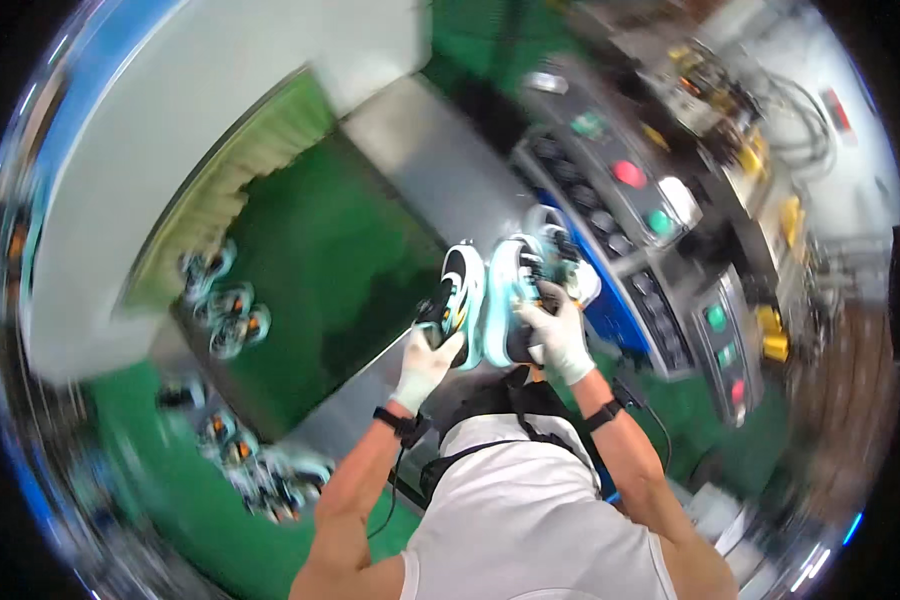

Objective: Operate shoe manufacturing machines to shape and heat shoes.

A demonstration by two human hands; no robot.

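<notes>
A pale housing (220, 75) fills the upper left, and under its hanging curtain (195, 225) runs a wide green belt (335, 250) edged by a grey metal border (420, 150). To the right stands a grey console (595, 170), with machinery behind it (blurred, so its parts are hard to tell). More shoes lie in two groups: one cluster (232, 312) at the belt's far left, another pile (240, 455) lower down, beyond the belt's corner. In the middle, over the metal border, two black, white and pale-teal shoes are held side by side, close together: the left-hand shoe (462, 283) and the right-hand shoe (503, 290). The white-gloved left hand (427, 362) is closed around the first; the right hand (560, 332), gloved too, grips the second. Each wrist wears a dark band (402, 425). Smallest are the console's red button (629, 174) and green button (659, 222).
</notes>
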